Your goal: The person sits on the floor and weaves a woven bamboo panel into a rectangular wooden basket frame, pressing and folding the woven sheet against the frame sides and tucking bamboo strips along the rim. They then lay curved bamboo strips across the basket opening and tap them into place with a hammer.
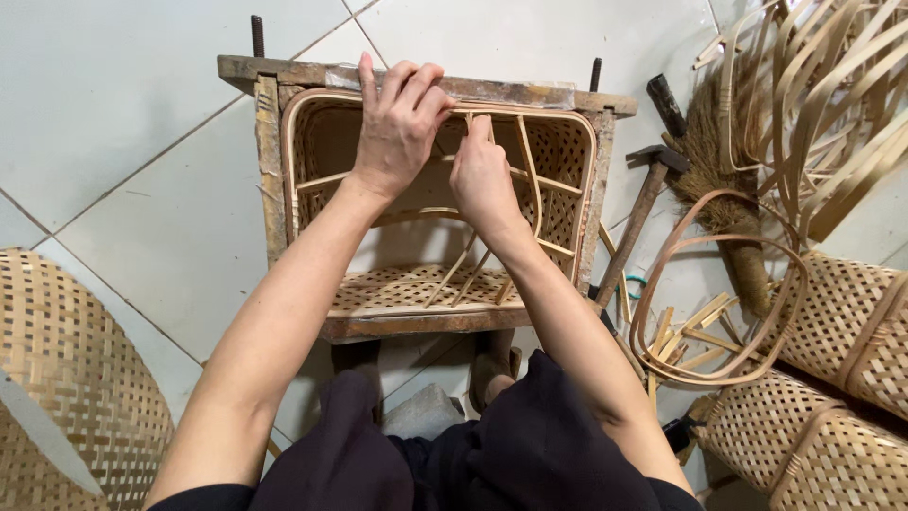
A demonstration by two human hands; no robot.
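- Dark clothing [445, 464] on the lap fills the bottom edge, closest to the camera, with both bare forearms reaching away from it.
- Beyond the lap stands a wooden frame [274, 180] on the tiled floor [123, 104], with a woven basket [416, 284] set inside it, open side toward the viewer.
- Left hand [397, 123] lies over the basket's far rim [312, 96]; fingers curled and mostly closed, pressing down on the rim and frame top. Whether it pinches anything I cannot tell.
- Right hand [482, 175] sits just beside the left, slightly nearer the body, and is closed on a thin bamboo strip [482, 123] at its upper end.
- That strip rises just ahead of the right fingertips, its long axis running roughly away from the body toward the far rim; the right hand is the nearer one to it, the left touching the rim just to its side.
- More loose strips [454, 274] slant across the basket's inside, below the right wrist.
- To the right, apart from the frame: a hammer [643, 208], a coiled hoop [719, 303], a brush [728, 189], a bundle of long splints [823, 95] and finished baskets [842, 378].
- At the left edge lies another woven basket [66, 378].
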